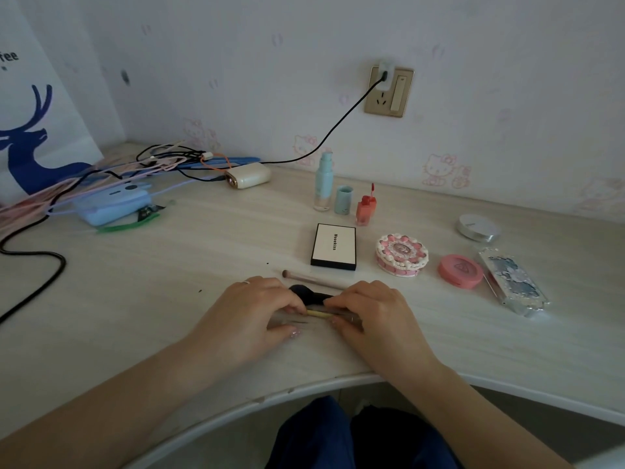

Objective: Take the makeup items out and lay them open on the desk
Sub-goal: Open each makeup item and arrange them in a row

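Observation:
My left hand (260, 308) and my right hand (368, 311) rest on the desk near its front edge, both pinching a clear slim case (314, 321) that holds a thin yellow-handled tool (319, 314). A dark fluffy brush (309, 297) lies just behind my fingers, and a slim pink brush (313, 279) lies behind that. Further back sit a black-and-white palette (334, 246), a round pink cake-shaped compact (401, 254), a coral round blush (460, 270), a glittery blue palette (514, 282) and a silver round compact (477, 227).
A mint spray bottle (323, 182), its cap (343, 199) and an opened orange lip gloss (366, 207) stand mid-desk. Tangled cables (111, 174), a blue power bank (113, 203) and a cream device (248, 175) crowd the left. A paper bag (30, 130) stands far left.

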Demonstrator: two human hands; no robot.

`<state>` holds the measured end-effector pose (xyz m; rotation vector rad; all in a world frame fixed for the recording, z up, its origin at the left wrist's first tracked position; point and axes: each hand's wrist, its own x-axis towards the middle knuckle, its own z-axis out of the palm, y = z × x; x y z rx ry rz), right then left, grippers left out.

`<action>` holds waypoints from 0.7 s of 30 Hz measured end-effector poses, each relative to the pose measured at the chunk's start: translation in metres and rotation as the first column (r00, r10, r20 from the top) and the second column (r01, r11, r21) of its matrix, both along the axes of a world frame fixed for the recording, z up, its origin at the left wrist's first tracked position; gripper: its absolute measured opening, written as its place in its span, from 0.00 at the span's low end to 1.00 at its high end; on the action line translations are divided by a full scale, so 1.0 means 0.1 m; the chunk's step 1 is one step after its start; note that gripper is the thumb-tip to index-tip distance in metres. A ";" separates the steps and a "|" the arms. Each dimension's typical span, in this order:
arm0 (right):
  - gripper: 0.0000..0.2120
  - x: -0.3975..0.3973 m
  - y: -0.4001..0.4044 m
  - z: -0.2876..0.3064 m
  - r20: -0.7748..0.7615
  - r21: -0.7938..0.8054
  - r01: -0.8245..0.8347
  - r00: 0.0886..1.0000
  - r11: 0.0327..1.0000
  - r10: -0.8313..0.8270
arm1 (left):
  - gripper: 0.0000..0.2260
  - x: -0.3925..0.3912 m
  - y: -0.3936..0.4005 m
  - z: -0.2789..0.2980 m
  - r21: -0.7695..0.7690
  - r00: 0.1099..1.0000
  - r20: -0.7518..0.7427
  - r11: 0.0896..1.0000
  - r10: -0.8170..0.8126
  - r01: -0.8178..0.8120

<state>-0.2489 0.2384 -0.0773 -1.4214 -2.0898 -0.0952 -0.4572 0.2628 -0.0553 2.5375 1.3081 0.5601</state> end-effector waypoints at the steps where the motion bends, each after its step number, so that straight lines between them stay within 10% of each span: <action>1: 0.11 0.00 0.00 0.00 -0.015 0.008 -0.004 1.000 1.000 0.004 | 0.15 0.00 0.00 0.00 -0.001 1.000 0.004 1.000 0.002 -0.002; 21: 0.11 1.18 0.28 0.62 -0.209 -0.096 0.226 0.948 0.969 -0.241 | 0.10 1.23 0.71 0.62 -0.064 0.960 0.261 0.991 -0.101 0.121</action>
